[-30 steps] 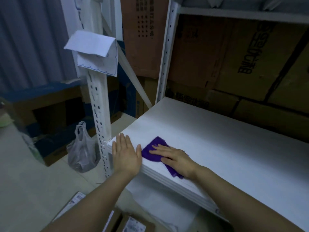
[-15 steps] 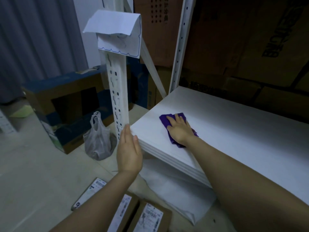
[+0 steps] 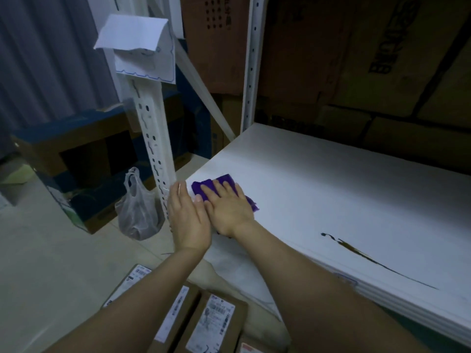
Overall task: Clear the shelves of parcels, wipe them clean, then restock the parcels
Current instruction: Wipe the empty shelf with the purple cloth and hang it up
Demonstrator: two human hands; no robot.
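The cloth lies on the shelf at its front left corner, under the right hand. The left hand rests just left of it, against the upright post. A bag sits on the floor left of the post. Parcels lie on the floor before the shelf's front edge, and cartons stand behind its rear edge.

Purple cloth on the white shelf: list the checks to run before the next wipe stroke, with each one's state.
1. Purple cloth flat under the right hand: ok.
2. Left hand braced at the front corner of the white shelf board, fingers straight: ok.
3. Brown cardboard parcels off the shelf, on the floor: ok.
4. Dark streak near the front edge wiped off: not ok.
5. Cloth dampness: cannot tell.
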